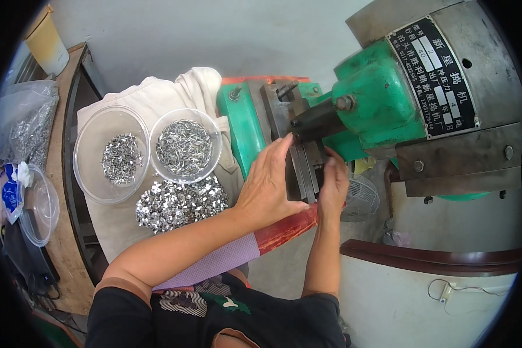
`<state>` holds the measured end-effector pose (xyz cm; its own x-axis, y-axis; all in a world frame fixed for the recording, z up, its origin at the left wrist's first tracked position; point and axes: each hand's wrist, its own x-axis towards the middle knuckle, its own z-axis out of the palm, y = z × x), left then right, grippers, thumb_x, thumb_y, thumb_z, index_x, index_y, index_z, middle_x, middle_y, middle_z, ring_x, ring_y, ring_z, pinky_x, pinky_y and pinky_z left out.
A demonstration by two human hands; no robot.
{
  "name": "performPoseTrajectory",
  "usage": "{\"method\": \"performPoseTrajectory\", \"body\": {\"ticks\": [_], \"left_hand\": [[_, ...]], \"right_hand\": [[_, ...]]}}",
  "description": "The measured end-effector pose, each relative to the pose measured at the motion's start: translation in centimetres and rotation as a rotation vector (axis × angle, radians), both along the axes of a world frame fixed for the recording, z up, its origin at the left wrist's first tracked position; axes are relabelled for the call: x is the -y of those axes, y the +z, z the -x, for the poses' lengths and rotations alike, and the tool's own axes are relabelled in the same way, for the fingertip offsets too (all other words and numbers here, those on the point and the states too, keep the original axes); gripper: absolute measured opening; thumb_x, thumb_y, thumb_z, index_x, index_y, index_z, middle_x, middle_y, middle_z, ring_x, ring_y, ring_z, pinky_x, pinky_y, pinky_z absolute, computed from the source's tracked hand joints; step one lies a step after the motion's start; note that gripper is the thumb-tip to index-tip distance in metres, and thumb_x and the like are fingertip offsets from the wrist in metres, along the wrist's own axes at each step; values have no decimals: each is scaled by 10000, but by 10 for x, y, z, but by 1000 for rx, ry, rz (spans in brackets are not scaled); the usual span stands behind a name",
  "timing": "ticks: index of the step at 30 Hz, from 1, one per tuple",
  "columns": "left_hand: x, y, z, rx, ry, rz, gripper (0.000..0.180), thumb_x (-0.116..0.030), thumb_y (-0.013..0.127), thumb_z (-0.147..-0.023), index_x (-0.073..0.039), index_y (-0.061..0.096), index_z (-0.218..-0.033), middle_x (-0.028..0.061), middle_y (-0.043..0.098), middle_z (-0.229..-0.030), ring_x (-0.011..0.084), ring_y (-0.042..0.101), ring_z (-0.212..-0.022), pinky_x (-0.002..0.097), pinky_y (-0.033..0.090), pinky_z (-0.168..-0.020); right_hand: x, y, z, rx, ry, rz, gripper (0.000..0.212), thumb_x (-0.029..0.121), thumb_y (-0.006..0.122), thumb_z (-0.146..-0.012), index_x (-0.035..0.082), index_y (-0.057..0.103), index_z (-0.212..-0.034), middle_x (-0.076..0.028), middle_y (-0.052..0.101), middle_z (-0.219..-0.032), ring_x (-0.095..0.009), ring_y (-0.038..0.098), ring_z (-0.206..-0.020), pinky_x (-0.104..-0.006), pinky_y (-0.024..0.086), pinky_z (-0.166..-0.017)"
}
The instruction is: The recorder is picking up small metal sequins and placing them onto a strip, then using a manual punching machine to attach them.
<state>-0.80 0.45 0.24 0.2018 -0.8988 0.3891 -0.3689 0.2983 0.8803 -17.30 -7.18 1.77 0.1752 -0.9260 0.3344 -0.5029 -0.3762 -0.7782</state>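
A steel die block sits under the ram of a green punch press. My left hand lies along the block's left side, fingers stretched toward the ram's tip and thumb apart near the block's front end. Whether a small part is under those fingertips I cannot see. At the right side of the block is my right hand, upright and partly turned away, so its grip is hidden. Left of the press, a heap of small shiny metal pieces lies on a pale cloth.
Two clear round tubs stand behind the heap: a wider tub with small metal pieces and a smaller tub with slender ones. A wooden table at far left bears a plastic bag of metal bits. A fan stands beyond my right hand.
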Motion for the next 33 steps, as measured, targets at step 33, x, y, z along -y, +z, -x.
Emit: {"method": "performPoseTrajectory", "body": {"ticks": [33], "left_hand": [[30,1,-23,145,77,-29,905,-270,835,-545,26,444,-1306,177,435,-1359,356,441,-1264,451,376,-1031]], "right_hand": [[105,351,241,-112,-384,539,571,413,489,-1046,-33,487,-1401,-171,582,-1330,-309,640,-1090,-437,559,-903]]}}
